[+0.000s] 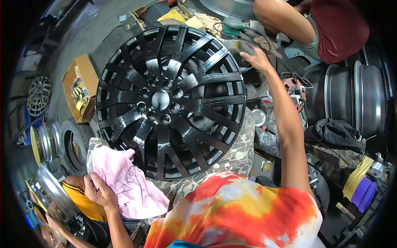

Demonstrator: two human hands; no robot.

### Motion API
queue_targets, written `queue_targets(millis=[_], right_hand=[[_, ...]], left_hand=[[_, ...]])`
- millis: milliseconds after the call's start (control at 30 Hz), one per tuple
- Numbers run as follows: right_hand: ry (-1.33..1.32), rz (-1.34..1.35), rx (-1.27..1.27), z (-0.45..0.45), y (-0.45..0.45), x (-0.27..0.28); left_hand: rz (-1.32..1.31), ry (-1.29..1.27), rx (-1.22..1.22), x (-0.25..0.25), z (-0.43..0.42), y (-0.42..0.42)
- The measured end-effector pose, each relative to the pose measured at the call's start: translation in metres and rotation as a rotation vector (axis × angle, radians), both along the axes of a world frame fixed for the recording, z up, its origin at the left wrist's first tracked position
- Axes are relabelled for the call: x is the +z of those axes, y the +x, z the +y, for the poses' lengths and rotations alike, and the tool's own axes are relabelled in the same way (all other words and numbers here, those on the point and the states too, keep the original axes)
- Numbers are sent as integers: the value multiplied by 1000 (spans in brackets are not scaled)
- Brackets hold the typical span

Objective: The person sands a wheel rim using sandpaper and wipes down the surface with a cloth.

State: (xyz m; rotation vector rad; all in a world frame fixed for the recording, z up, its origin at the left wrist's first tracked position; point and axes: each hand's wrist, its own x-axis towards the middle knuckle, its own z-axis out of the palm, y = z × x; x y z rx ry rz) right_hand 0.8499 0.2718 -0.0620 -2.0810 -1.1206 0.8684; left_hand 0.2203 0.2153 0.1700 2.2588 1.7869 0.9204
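Observation:
A glossy black multi-spoke wheel rim (pixel 199 102) lies face up across my lap, over camouflage trousers (pixel 240 153). My left hand (pixel 99 190) is closed in a fist at the left edge of a pink cloth (pixel 128 186) with dark lettering, which drapes over my leg. Whether the fist grips anything is hidden. Beyond the rim's upper right edge, my right hand (pixel 259 60) reaches out with fingers apart, slightly blurred. Its fingertips are near a greyish round object (pixel 231 46) with a yellowish patch; I see nothing held.
A cardboard box (pixel 89 76) with tape rolls stands at the left, above a tyre (pixel 76 142). Other rims (pixel 366 97) stack at the right. A green corded tool (pixel 235 25) lies ahead. Another person (pixel 339 29) sits at upper right; another person's hand (pixel 56 225) shows at lower left.

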Motion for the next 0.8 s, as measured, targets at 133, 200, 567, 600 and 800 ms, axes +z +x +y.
queue_targets(millis=[133,200,567,600,800], right_hand=[[-91,-181,246,30,9,-25],[-230,-300,312,50,8,-55],[-369,-77,650,53,17,-93],[-36,71,708,46,40,-120],[-69,-10,523,12,3,-35]], left_hand=[[15,-13,28,1,0,2],[18,-41,24,1,0,1],[138,2,104,2,8,5],[181,15,100,5,8,8],[207,-71,201,9,11,2]])
